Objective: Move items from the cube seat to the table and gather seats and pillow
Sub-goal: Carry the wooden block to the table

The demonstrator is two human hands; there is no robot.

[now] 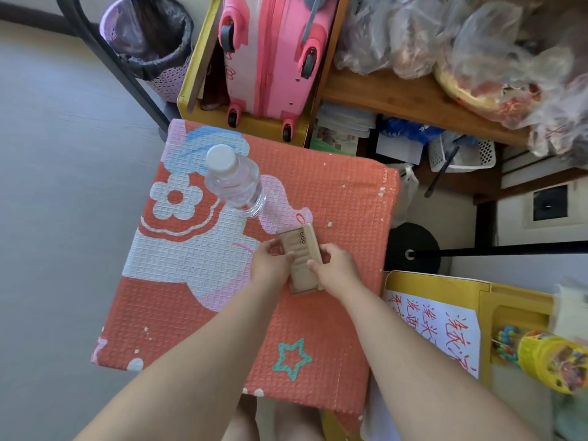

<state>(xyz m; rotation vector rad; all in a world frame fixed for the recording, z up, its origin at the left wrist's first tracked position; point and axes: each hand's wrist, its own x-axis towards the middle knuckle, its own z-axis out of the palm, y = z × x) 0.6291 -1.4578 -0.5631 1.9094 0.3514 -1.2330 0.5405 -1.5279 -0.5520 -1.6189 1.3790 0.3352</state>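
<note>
The cube seat has an orange waffle cover with a flower and star print. A small tan box marked "bdo" lies on its top, right of the middle. My left hand grips the box's left side and my right hand grips its right side. A clear water bottle with a white cap stands upright on the seat, up and to the left of the box.
A pink suitcase stands in a yellow frame behind the seat. A purple bin is at the back left. The wooden table at the back right carries plastic bags. A yellow unit and a black stand base sit right of the seat.
</note>
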